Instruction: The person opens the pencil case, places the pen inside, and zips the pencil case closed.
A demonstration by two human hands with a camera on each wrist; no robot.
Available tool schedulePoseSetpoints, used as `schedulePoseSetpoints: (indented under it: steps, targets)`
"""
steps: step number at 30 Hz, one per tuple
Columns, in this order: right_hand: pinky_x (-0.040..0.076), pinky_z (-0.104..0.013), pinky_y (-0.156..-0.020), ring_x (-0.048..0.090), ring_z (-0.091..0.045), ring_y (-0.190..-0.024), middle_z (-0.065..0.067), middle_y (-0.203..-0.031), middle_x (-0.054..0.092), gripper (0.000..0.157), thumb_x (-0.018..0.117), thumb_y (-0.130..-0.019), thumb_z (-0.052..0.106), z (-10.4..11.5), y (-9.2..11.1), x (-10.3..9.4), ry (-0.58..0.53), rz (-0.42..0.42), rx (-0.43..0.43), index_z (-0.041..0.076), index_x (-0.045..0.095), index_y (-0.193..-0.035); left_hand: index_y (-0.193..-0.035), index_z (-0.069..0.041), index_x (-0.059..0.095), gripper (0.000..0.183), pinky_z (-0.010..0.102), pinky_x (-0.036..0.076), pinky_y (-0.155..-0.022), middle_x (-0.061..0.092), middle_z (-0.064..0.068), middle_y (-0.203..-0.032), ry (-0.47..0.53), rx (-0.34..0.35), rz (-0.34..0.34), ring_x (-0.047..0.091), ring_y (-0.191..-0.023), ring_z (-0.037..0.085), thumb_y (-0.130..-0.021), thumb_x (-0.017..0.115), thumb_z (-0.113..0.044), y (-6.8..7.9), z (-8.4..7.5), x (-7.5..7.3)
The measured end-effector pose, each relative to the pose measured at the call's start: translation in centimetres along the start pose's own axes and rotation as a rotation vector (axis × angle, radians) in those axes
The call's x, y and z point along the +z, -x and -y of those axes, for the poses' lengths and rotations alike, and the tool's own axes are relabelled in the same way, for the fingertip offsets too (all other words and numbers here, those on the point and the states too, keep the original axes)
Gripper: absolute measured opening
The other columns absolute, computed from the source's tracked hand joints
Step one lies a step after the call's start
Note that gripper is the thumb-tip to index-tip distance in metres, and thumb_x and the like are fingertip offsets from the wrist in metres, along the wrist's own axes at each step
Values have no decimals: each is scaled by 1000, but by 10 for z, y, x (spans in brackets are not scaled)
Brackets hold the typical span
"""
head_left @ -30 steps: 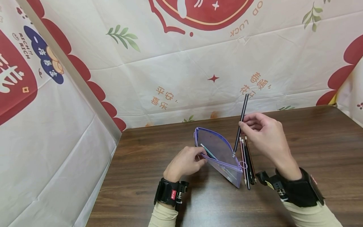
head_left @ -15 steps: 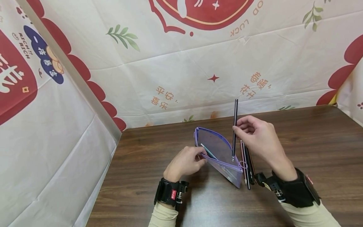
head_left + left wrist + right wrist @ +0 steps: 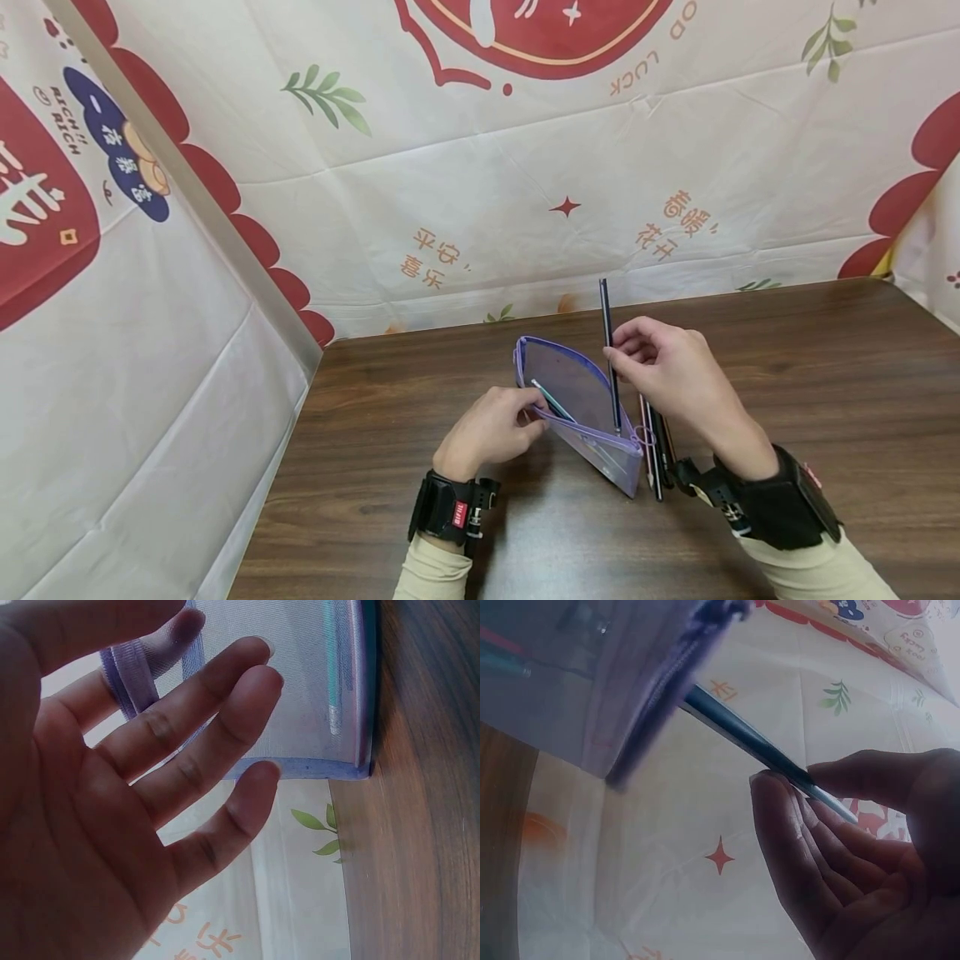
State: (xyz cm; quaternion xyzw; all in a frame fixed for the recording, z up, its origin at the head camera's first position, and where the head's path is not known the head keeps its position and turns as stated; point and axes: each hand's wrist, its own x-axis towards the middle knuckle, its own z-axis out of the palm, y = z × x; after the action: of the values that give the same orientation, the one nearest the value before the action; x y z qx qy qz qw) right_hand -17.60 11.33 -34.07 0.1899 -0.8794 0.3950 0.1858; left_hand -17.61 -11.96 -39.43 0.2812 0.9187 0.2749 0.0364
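A translucent purple mesh pencil case [image 3: 621, 472] stands on the table with its zipped mouth spread apart. My left hand [image 3: 487, 425] pinches the near edge of that mouth between thumb and index finger; the other fingers [image 3: 244, 712] extend loosely in the left wrist view. Between thumb and fingertips, my right hand [image 3: 678, 367] holds a dark pencil [image 3: 607, 321] nearly upright. Its lower end is inside the case's mouth, near the right end. A teal pencil [image 3: 549, 395] lies inside the case, by the left fingertips. In the right wrist view, the dark pencil [image 3: 739, 735] passes behind the purple zipper edge.
Several pencils [image 3: 657, 467] lie side by side on the table just right of the case, partly under the right hand. A small purple loop [image 3: 644, 435] hangs at the case's corner. Printed white cloth [image 3: 480, 183] rises behind the brown wooden table [image 3: 360, 467] and along its left side.
My right hand has moved left and slightly down, and the dark pencil's lower end has gone deeper into the case's mouth. The left hand and the case have stayed put.
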Motion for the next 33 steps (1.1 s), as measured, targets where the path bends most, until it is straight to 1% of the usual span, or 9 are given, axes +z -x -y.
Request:
schedulePoseSetpoints:
  steps: [4, 7, 12, 21, 33]
  targets:
    - [54, -32, -56, 61, -14, -65, -7, -73, 69, 6, 68, -82, 7, -1, 0, 3, 20, 56, -4, 3, 65, -86, -90, -18, 67, 6, 19, 47, -61, 64, -10, -78, -1, 5, -2, 55, -70, 1, -87, 64, -22, 0, 0, 0]
    - [54, -35, -57, 60, -14, -65, -6, -72, 68, 6, 68, -82, 7, -2, 0, 5, 41, 96, -8, 3, 65, -86, -90, -18, 67, 5, 19, 47, -61, 63, -10, -78, -3, 7, -4, 55, -69, 1, -87, 64, -22, 0, 0, 0]
    - [53, -35, -56, 59, -13, -63, -5, -70, 67, 6, 68, -81, 8, -3, 0, 8, 62, 129, -20, 4, 65, -85, -90, -19, 67, 5, 19, 47, -61, 63, -10, -78, -1, 7, -5, 55, -69, 1, -87, 64, -22, 0, 0, 0]
    - [52, -32, -53, 57, -10, -61, -3, -68, 66, 4, 68, -81, 5, -3, 1, 12, 58, 187, -37, 3, 65, -82, -90, -18, 67, 5, 19, 47, -61, 63, -10, -78, -4, 6, -4, 55, -69, 1, -87, 64, -21, 0, 0, 0]
    - [53, -31, -53, 57, -10, -61, -4, -68, 65, 4, 68, -80, 5, -3, 1, 16, 56, 217, -37, 3, 66, -82, -89, -18, 67, 5, 19, 47, -60, 63, -10, -77, -17, 18, -11, 55, -69, 1, -87, 64, -21, -1, 0, 0]
